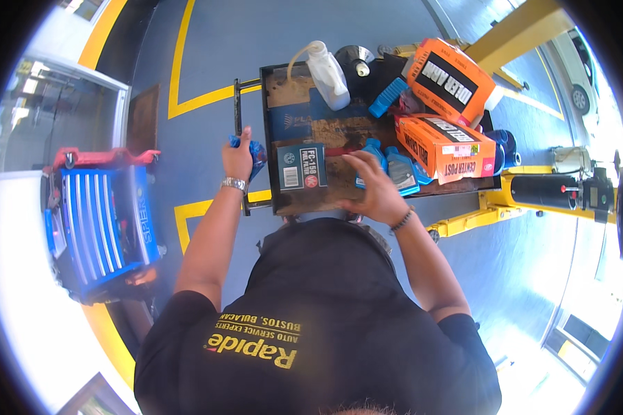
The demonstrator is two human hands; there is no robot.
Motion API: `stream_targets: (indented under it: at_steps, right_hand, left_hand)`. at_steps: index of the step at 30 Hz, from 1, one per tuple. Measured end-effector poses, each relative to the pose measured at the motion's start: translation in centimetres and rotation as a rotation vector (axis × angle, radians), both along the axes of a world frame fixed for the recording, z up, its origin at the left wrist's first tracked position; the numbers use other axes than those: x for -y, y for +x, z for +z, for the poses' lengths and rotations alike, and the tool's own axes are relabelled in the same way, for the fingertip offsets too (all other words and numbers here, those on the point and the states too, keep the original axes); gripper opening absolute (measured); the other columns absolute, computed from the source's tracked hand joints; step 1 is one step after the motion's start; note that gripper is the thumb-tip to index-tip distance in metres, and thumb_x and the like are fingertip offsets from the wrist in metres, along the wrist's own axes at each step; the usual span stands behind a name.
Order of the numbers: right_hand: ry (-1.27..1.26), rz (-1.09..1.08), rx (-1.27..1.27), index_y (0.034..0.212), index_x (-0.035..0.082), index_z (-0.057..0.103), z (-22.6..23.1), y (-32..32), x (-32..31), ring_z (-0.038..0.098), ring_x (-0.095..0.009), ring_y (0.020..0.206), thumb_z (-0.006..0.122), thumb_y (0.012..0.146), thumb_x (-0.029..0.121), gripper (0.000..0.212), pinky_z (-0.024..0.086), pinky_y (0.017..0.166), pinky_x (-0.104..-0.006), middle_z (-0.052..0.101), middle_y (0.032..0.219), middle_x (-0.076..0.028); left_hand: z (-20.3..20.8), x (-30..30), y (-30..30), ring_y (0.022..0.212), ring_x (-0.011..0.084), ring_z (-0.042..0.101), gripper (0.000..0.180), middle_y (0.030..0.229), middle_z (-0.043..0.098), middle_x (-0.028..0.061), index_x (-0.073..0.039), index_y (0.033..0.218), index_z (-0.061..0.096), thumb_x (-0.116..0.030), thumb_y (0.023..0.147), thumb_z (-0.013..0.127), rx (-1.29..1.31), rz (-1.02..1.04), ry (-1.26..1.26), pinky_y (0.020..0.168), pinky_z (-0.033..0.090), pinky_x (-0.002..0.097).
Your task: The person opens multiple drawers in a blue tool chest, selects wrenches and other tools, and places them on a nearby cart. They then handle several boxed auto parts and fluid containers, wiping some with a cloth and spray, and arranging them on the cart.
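A crumpled blue rag (255, 151) sits at the cart's left edge; blue bottles (387, 168) stand upright mid-cart.

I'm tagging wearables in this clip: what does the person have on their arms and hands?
Both forearms are bare, with no gloves. The left hand has a silver metal watch at the wrist. The right hand has a dark beaded bracelet at the wrist. Short black sleeves of a black shirt with yellow lettering end above the elbows.

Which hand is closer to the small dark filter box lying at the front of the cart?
The left hand, by a little. It grips a blue rag at the cart's left edge, just left of the filter box. The right hand hovers to the box's right, near the blue bottles.
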State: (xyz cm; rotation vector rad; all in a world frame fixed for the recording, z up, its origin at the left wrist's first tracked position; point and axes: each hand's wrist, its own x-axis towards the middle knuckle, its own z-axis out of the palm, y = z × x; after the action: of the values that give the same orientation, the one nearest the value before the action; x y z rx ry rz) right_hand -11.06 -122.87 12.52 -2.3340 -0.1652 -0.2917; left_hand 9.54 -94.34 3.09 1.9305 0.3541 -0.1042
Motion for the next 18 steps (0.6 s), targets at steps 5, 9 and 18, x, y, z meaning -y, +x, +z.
stream_targets:
  at_steps: [5,9,18]
  right_hand:
    - [0.352,-0.200,-0.370,0.128,-0.002,0.066,-2.8,2.4,-4.8,0.068,-0.031,0.107,0.077,0.094,0.029,0.048,0.056,0.092,-0.0371,0.063,0.122,-0.018]
    - [0.334,-0.230,-0.346,0.130,-0.004,0.066,-2.4,1.1,-6.2,0.068,-0.027,0.101,0.070,0.100,0.026,0.044,0.056,0.089,-0.0367,0.064,0.115,-0.015]
    - [0.465,-0.336,-0.645,0.158,-0.008,0.033,-1.7,0.7,-9.1,0.049,-0.049,0.134,0.071,0.096,0.038,0.086,0.044,0.114,-0.0416,0.038,0.147,-0.036]
  left_hand:
    - [0.5,-1.7,-2.1,0.070,0.0127,0.063,0.031,0.085,0.069,0.0069,-0.008,0.095,0.065,-0.036,0.095,0.076,-0.078,-0.044,-0.259,0.062,0.056,0.0308]
    - [1.1,-2.9,-4.4,0.081,0.0153,0.068,0.021,0.105,0.074,0.0109,-0.005,0.107,0.065,-0.021,0.096,0.072,-0.162,-0.275,-0.500,0.070,0.059,0.0315]
    - [0.5,-3.1,-8.3,0.142,0.0307,0.053,0.103,0.157,0.052,0.0182,-0.006,0.168,0.016,-0.007,0.083,0.075,0.067,-1.014,0.069,0.116,0.042,0.0379]
